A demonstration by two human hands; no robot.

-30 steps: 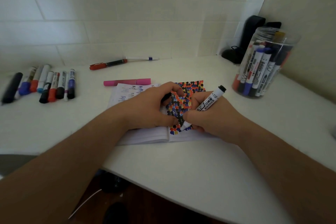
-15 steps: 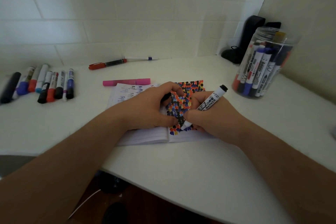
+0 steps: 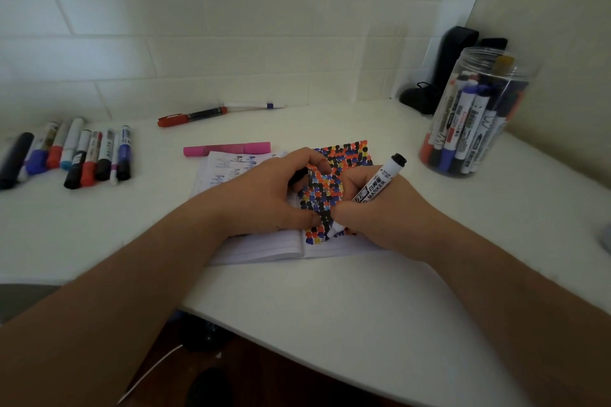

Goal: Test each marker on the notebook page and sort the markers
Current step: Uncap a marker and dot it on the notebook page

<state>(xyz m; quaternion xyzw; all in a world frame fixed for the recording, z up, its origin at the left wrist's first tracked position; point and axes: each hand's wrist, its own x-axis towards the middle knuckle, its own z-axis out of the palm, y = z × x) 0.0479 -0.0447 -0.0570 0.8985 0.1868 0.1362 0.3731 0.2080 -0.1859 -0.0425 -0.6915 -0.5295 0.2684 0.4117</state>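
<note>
— Several markers (image 3: 82, 155) are laid in a row at the desk's (image 3: 330, 324) left edge (sorted, it seems). What is held?

— A black cap (image 3: 299, 175) is gripped in the curled left hand (image 3: 264, 195); the white marker (image 3: 367, 195) is pinched by the right hand (image 3: 380, 211), tip on the notebook page (image 3: 344, 155).

— And left?

— Many are kept in the jar (image 3: 476, 116), right edge. Little is changed since a second ago.

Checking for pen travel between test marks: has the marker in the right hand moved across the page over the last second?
No. The marker keeps its tip at the same near edge of the dotted patch on the notebook.
</note>
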